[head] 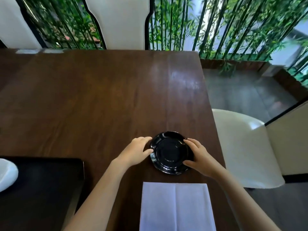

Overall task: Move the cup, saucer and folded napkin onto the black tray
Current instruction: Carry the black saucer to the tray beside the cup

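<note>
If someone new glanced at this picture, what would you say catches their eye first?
Most likely the glossy black saucer near the table's right edge, with the left hand and right hand cupping its rim from either side. Next, the pale folded napkin lying just in front of it, nearest the camera. At far left sits the black tray, a white object already on it.

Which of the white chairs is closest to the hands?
The white chair at the table's right side, just past the right hand. The other two chairs stand beyond the table's far edge.
</note>
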The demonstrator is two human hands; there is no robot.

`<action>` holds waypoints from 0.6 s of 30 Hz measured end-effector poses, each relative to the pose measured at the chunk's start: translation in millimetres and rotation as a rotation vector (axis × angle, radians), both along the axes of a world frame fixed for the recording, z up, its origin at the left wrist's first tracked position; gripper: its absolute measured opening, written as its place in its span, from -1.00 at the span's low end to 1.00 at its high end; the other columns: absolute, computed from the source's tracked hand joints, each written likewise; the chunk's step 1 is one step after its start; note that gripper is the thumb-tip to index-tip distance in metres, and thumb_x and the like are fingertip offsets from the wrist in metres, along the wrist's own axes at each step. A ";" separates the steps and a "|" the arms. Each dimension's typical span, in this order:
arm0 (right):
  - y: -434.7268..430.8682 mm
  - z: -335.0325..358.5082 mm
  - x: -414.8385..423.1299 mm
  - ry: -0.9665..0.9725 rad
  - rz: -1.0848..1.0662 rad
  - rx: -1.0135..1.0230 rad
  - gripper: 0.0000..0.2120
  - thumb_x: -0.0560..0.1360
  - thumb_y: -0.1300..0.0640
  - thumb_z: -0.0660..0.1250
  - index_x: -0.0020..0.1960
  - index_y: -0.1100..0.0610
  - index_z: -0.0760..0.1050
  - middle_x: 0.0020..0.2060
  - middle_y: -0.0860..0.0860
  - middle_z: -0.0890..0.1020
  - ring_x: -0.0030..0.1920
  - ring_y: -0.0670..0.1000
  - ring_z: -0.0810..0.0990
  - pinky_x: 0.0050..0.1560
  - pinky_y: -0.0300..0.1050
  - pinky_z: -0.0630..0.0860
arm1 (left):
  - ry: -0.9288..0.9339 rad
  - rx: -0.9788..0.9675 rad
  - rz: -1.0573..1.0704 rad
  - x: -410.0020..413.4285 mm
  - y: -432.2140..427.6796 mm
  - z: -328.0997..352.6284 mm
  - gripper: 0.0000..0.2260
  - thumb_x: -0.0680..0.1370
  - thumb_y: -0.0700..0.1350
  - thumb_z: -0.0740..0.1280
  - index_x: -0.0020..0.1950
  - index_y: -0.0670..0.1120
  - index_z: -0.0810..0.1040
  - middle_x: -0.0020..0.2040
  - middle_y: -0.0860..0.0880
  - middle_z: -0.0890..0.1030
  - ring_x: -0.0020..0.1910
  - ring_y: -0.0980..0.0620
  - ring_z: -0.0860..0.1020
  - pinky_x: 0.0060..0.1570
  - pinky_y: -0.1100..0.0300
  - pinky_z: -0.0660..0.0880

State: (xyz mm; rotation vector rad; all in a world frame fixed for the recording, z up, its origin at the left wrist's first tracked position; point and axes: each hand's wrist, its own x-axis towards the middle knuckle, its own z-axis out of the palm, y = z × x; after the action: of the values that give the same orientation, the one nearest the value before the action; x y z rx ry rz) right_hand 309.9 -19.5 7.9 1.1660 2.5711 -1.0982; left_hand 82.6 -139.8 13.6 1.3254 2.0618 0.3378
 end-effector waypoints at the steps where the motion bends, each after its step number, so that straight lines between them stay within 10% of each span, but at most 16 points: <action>1: -2.0 -3.7 1.2 0.030 -0.021 -0.005 -0.24 0.42 0.11 0.41 0.50 0.05 0.08 0.49 -0.01 0.10 0.47 0.07 0.11 0.44 -0.03 0.20 | -0.012 0.000 0.029 2.5 -0.5 -3.8 -0.52 0.56 0.02 0.24 0.45 -0.01 0.22 0.44 -0.04 0.34 0.40 -0.02 0.28 0.33 0.06 0.29; 18: -5.6 -23.7 4.7 0.266 -0.158 -0.195 -0.22 0.39 0.35 0.39 0.50 0.11 0.12 0.49 -0.05 0.10 0.49 -0.04 0.13 0.40 0.00 0.35 | -0.205 0.123 0.353 30.7 8.1 -30.7 -0.53 0.51 -0.25 0.31 0.39 -0.02 0.34 0.32 -0.10 0.45 0.29 -0.09 0.42 0.23 -0.06 0.47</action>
State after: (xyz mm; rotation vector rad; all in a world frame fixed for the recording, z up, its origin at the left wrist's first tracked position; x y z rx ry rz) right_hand 314.6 -25.1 -15.8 1.2673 2.5135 -1.5996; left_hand 113.4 -131.7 -17.1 0.9440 2.1191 0.7346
